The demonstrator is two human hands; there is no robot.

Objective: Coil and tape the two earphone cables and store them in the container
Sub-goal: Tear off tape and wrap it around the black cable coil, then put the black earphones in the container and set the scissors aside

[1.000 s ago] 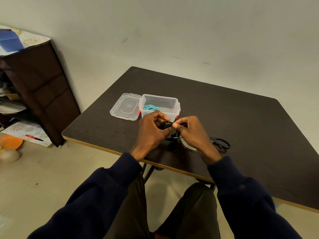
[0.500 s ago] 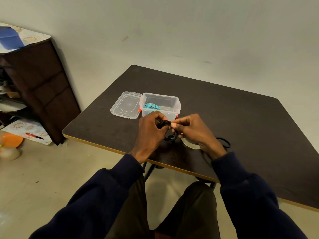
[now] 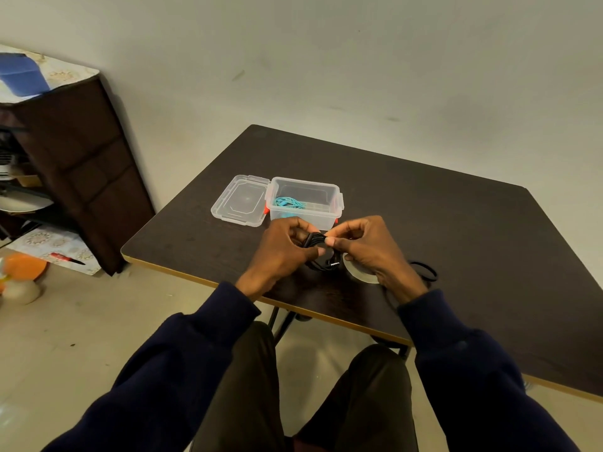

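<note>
Domestic room, simply furnished. A dark wooden cabinet (image 3: 81, 164), topped with a patterned cloth (image 3: 62, 75) and holding a plate (image 3: 23, 203) on an open shelf, stands against a plain painted wall (image 3: 326, 60), near a dark laminate table (image 3: 456, 239) on a pale floor (image 3: 65, 337).

You have two earphone cables before you: one black cable (image 3: 315, 239) and one teal cable (image 3: 288, 202). There is one clear container (image 3: 337, 199) and one clear lid (image 3: 241, 200). You have one tape roll (image 3: 357, 273) and one pair of scissors (image 3: 425, 274), of which only two dark handle loops show. Two hands are in view: your left hand (image 3: 280, 252) and your right hand (image 3: 370, 249). There is one dark worktop (image 3: 456, 223). Away from it, count one dark cabinet (image 3: 81, 164), one blue item (image 3: 21, 73) on top of it and one orange object (image 3: 27, 267) on the floor.
</note>
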